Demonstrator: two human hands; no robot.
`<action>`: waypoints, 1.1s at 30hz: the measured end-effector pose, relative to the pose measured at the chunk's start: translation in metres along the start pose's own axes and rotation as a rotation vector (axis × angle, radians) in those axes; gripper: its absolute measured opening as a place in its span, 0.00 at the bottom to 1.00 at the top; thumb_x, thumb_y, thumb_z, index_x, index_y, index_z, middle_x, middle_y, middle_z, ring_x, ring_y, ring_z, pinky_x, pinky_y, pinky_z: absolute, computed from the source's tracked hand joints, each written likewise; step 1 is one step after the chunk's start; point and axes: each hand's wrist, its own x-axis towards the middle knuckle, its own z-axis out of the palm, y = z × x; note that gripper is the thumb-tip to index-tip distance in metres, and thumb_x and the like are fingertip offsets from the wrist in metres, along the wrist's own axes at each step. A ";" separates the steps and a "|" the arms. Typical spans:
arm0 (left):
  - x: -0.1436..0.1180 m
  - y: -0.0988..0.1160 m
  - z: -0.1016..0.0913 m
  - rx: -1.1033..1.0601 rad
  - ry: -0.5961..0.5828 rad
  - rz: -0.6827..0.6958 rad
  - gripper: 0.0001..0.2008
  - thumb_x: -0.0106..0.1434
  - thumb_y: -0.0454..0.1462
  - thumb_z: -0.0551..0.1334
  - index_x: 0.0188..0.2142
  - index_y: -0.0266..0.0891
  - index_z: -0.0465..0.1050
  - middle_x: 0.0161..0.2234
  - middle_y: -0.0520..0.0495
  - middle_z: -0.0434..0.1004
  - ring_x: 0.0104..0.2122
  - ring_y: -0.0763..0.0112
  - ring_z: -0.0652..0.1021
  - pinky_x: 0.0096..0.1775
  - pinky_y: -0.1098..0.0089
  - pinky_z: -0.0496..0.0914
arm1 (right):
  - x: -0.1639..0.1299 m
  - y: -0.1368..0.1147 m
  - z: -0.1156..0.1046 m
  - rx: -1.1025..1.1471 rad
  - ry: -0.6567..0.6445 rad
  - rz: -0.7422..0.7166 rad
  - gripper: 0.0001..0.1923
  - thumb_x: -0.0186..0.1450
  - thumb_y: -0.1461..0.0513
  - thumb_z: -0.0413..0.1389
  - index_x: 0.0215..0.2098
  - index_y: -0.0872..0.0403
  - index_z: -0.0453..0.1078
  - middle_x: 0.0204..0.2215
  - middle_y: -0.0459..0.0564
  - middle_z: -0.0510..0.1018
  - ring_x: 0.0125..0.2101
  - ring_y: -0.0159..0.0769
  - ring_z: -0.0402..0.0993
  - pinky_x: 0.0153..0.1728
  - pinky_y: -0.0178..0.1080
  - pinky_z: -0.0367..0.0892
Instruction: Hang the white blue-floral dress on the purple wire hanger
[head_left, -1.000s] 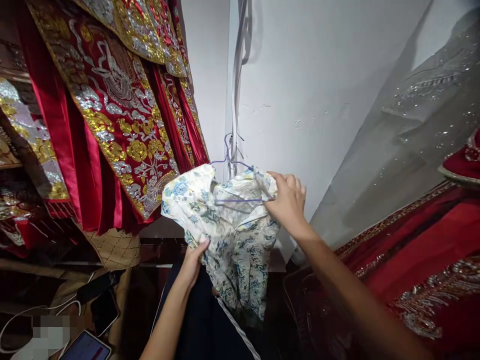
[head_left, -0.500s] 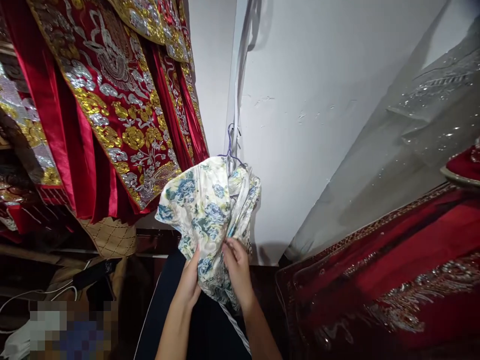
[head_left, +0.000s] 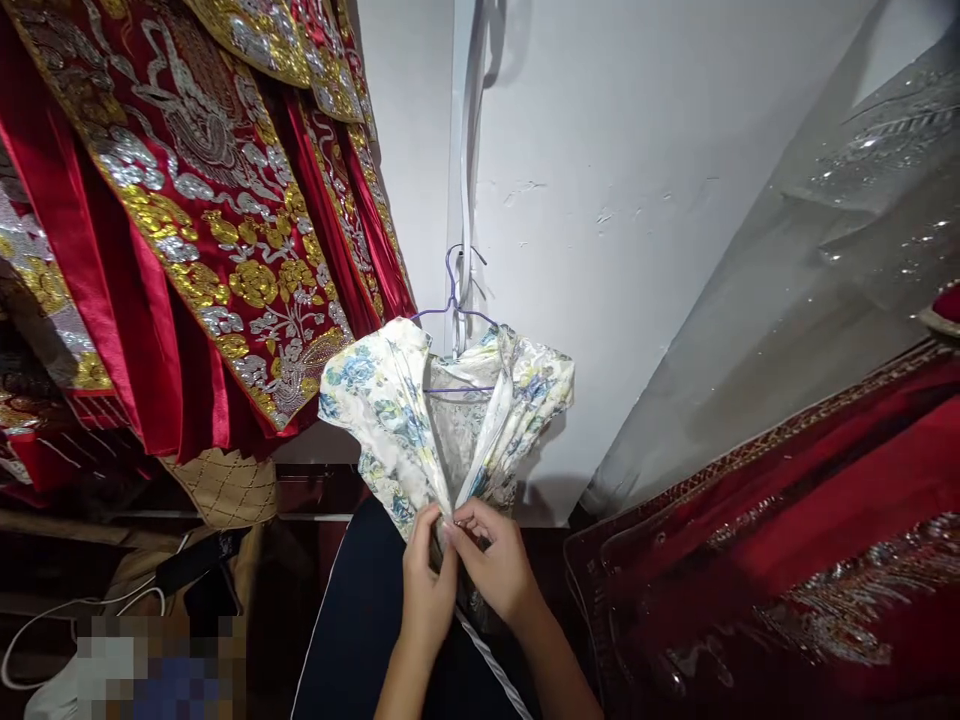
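White floral garment [head_left: 405, 420] hangs mostly above left grip [head_left: 429, 575] and right grip [head_left: 495, 562] (both pinching its front).

Bright wall [head_left: 592, 120], dark lower corners

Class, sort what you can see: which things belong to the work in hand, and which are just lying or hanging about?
In the work:
- floral garment, its front edges pinched together
- purple hanger, inside its shoulders
- left hand and right hand, both gripping the front

Just about:
- red embroidered costume, left
- red sequined cloth, right
- tan quilted fabric, lower left
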 end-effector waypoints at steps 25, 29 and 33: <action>0.016 0.007 -0.010 -0.028 -0.110 0.050 0.11 0.68 0.41 0.59 0.32 0.37 0.72 0.29 0.49 0.73 0.32 0.69 0.73 0.37 0.72 0.68 | -0.001 0.018 0.000 0.109 -0.007 0.084 0.15 0.69 0.50 0.54 0.33 0.52 0.63 0.24 0.44 0.67 0.27 0.32 0.65 0.29 0.34 0.61; 0.019 0.010 -0.007 -0.011 -0.125 0.069 0.11 0.69 0.41 0.58 0.33 0.38 0.72 0.29 0.50 0.71 0.32 0.70 0.73 0.36 0.73 0.66 | -0.001 0.017 -0.003 0.134 -0.082 0.111 0.15 0.70 0.50 0.51 0.34 0.52 0.62 0.22 0.42 0.67 0.24 0.31 0.64 0.28 0.35 0.60; 0.016 0.012 0.000 -0.035 -0.075 0.042 0.10 0.69 0.41 0.57 0.35 0.38 0.72 0.27 0.51 0.70 0.28 0.72 0.70 0.31 0.74 0.64 | 0.000 0.014 -0.002 0.145 -0.119 0.143 0.16 0.70 0.49 0.51 0.32 0.51 0.60 0.19 0.42 0.67 0.22 0.31 0.64 0.26 0.34 0.59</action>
